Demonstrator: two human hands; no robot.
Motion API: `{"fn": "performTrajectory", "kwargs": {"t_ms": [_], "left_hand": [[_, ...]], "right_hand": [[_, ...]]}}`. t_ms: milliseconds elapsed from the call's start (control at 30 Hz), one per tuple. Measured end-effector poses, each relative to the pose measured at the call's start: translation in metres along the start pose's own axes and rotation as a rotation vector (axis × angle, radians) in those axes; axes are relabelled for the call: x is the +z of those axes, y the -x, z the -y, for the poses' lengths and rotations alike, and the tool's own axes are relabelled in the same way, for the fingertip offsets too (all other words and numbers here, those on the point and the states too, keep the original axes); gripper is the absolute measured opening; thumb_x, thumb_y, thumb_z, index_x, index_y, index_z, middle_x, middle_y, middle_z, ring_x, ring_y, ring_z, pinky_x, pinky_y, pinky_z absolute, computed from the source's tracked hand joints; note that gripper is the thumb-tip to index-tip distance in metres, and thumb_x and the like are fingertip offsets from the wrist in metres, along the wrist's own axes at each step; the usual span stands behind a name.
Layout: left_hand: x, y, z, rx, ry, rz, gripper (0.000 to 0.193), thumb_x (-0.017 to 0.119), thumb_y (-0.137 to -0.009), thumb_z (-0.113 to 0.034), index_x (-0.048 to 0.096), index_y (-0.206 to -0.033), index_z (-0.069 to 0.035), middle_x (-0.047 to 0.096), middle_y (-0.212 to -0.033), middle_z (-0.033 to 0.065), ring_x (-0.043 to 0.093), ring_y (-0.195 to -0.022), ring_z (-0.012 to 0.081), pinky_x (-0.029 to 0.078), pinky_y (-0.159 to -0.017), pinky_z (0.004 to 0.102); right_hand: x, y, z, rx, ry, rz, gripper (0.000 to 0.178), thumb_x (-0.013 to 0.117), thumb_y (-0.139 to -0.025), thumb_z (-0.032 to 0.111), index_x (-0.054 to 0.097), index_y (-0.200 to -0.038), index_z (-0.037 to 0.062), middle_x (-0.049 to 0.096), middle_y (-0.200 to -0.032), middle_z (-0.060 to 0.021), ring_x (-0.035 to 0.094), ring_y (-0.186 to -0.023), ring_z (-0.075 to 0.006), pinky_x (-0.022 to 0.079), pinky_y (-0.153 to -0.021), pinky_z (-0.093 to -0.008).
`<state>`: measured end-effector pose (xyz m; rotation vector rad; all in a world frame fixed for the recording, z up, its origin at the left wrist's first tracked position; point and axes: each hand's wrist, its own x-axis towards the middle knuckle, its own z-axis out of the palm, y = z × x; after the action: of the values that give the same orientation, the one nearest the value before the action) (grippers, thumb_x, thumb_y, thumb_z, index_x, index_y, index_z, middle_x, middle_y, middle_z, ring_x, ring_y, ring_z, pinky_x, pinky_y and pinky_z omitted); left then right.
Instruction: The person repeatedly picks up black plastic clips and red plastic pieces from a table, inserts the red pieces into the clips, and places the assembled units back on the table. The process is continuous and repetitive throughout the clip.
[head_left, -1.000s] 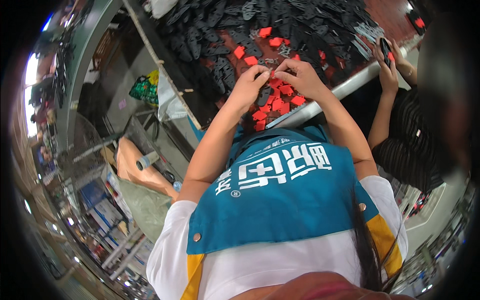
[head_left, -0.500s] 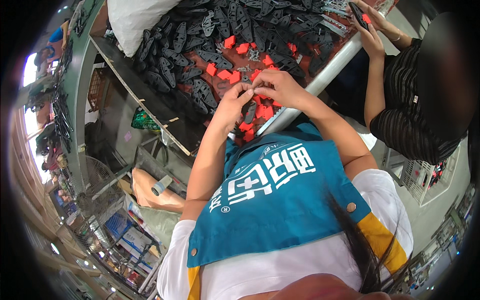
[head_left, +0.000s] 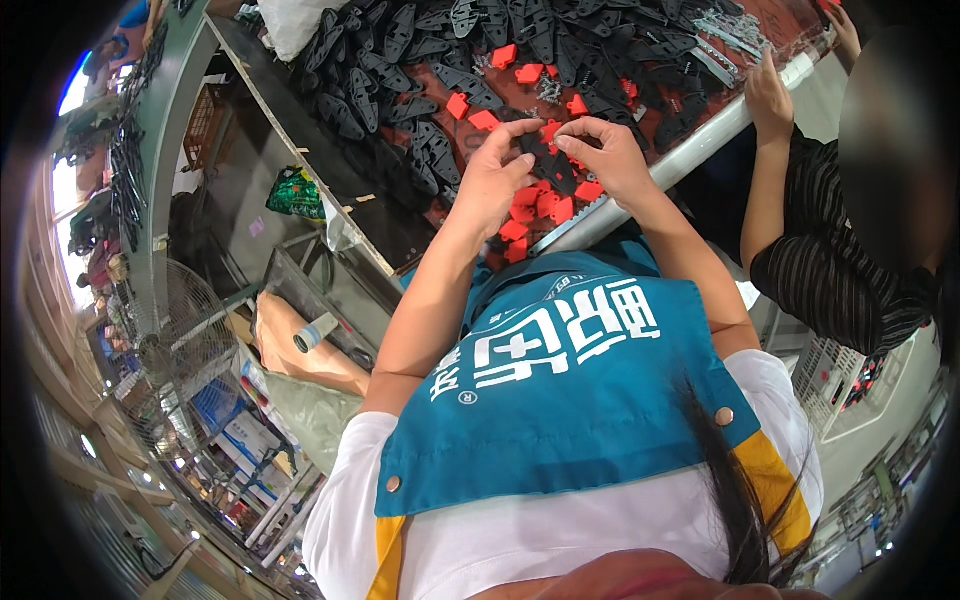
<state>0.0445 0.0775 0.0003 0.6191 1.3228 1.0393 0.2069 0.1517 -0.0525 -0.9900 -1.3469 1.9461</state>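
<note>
Both hands are over the near part of the parts-covered table (head_left: 640, 165). My left hand (head_left: 497, 180) is open, its index finger stretched out and its thumb apart from it. Opposite, my right hand (head_left: 612, 160) curves its index finger and thumb with a gap between them. Its fingertips are beside a small red plastic piece (head_left: 549, 131); whether they touch it I cannot tell. Between the hands lies a dark flat plastic part (head_left: 562, 176). A loose cluster of red plastic pieces (head_left: 541, 204) sits just below, close to the table edge.
Many black plastic parts (head_left: 400, 75) are heaped across the far table, with small screws (head_left: 549, 91) among them. A white sack (head_left: 300, 22) stands far left. At right, a co-worker's hand (head_left: 768, 100) is at the table edge. A fan (head_left: 165, 340) stands lower left.
My hands, which were pinched together, have come apart at the fingertips. The view has shifted a little. The co-worker's hands no longer show the black part with red on it.
</note>
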Motion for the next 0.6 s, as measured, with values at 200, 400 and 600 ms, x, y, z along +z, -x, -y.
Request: {"fn": "performTrajectory", "kwargs": {"t_ms": [200,400,600], "left_hand": [[-0.003,0.001,-0.001,0.066,-0.169,0.031,0.035,0.047,-0.087,0.005,0.055,-0.12,-0.006,0.058,-0.091,0.001,0.053,-0.078,0.006,0.043,-0.07,0.0199],[-0.007,-0.002,0.006,0.096,-0.339,0.043,0.037,0.047,-0.084,0.009,0.058,-0.116,-0.006,0.056,-0.087,-0.0002,0.048,-0.074,0.006,0.042,-0.069,0.0208],[-0.028,-0.036,0.004,0.331,-0.627,-0.179,0.037,0.055,-0.083,0.0,0.056,-0.119,-0.007,0.056,-0.104,0.0082,0.058,-0.089,0.0159,0.047,-0.081,0.0269]], "right_hand": [[-0.002,-0.002,0.007,-0.014,0.07,0.101,0.018,0.065,-0.085,0.013,0.066,-0.093,-0.0026,0.065,-0.085,-0.0027,0.056,-0.076,-0.0064,0.046,-0.071,-0.0224],[0.001,0.002,0.012,0.061,0.208,0.118,0.016,0.065,-0.084,0.012,0.067,-0.091,-0.0017,0.065,-0.081,-0.0032,0.057,-0.075,-0.0076,0.046,-0.071,-0.0242],[-0.029,-0.038,0.001,-0.12,0.259,-0.134,0.021,0.067,-0.083,0.019,0.067,-0.092,-0.0009,0.065,-0.084,-0.0011,0.057,-0.081,-0.0079,0.046,-0.076,-0.0237]]}}
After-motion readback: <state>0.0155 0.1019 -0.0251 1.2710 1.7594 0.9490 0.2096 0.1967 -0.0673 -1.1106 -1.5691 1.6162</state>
